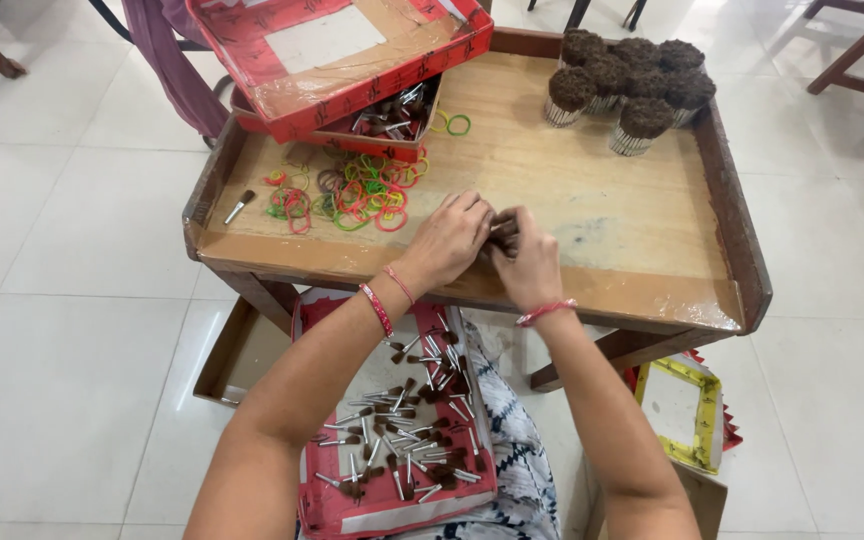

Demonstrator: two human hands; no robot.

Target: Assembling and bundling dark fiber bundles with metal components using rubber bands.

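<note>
From the head view, a small bunch of brushes (503, 233) is gripped between the left hand (447, 240) and right hand (529, 262) over the tabletop (572, 200); rubber bands (352, 195) are scattered just left; tied bundles (627, 85) are stood far right; a red tray (392, 440) of loose brushes is kept on the lap below.

White tiled floor (52, 260), wooden table (592, 200)
</note>
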